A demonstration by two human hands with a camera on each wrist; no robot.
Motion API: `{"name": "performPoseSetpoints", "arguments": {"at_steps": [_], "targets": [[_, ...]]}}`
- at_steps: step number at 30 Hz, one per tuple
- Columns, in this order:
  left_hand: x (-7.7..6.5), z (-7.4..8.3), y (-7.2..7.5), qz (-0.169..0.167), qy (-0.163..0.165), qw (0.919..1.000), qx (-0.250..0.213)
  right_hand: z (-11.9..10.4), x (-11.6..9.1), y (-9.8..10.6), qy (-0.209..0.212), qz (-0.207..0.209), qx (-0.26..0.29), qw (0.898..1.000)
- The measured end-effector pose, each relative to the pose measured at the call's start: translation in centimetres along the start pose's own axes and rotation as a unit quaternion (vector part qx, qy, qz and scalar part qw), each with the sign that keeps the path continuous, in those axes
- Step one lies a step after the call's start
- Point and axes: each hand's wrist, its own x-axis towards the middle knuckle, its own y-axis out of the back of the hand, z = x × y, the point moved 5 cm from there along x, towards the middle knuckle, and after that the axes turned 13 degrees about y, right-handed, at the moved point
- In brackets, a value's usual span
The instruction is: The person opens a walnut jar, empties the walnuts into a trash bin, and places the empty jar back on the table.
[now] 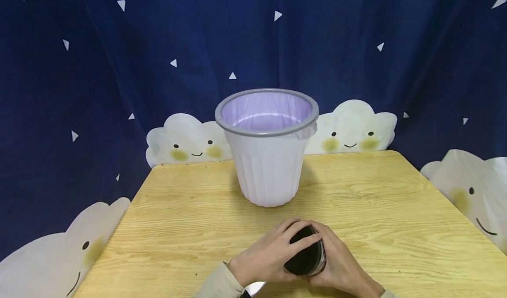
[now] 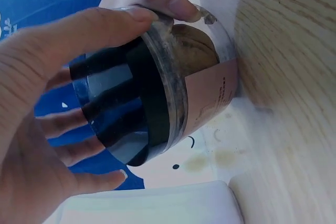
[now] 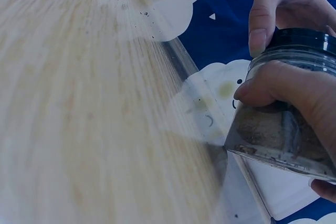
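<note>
A clear jar with a black lid (image 1: 303,257) stands between both hands near the front of the table. My left hand (image 1: 270,255) curls over the lid, its thumb and fingers spread around the rim. Lower down, my right hand (image 1: 336,263) grips the jar's side, its thumb (image 3: 268,85) lying across the glass-like wall. In the left wrist view the jar body carries a pinkish label (image 2: 210,93), and a brown lump (image 2: 193,48) shows inside. The lid sits on the jar; whether it is loose I cannot tell.
A white ribbed bin (image 1: 269,170) with a grey rim and purplish liner stands beyond the hands on the wooden table (image 1: 166,227). Part of a white thing (image 1: 255,288) shows below my left wrist. A dark blue curtain (image 1: 198,38) with clouds hangs behind.
</note>
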Motion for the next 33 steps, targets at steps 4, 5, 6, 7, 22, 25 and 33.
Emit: {"name": "performPoseSetpoints", "arguments": {"at_steps": [4, 5, 6, 7, 22, 25, 33], "targets": [[-0.13, -0.07, -0.05, -0.011, 0.006, 0.9999, 0.000, -0.02, 0.03, -0.05, 0.004, -0.006, -0.005, 1.000], [-0.13, -0.09, -0.03, -0.009, 0.008, 0.9999, -0.003, -0.03, 0.05, -0.06, 0.005, -0.007, -0.005, 1.000], [-0.10, -0.10, 0.01, -0.006, 0.009, 0.9999, -0.006, -0.02, 0.06, -0.06, 0.007, -0.007, -0.004, 1.000], [-0.06, -0.10, 0.06, -0.001, 0.009, 0.9999, -0.008, -0.02, 0.08, -0.07, 0.008, -0.007, -0.002, 1.000], [-0.11, -0.05, 0.00, 0.008, 0.017, 0.9998, 0.003, -0.09, 0.07, 0.02, 0.010, -0.008, 0.000, 1.000], [-0.10, -0.01, -0.01, 0.016, 0.015, 0.9998, -0.003, -0.09, 0.06, 0.04, 0.007, -0.013, 0.004, 1.000], [0.06, -0.04, -0.16, 0.006, 0.007, 0.9999, -0.007, 0.08, 0.03, 0.04, -0.007, -0.013, 0.006, 1.000]]}}
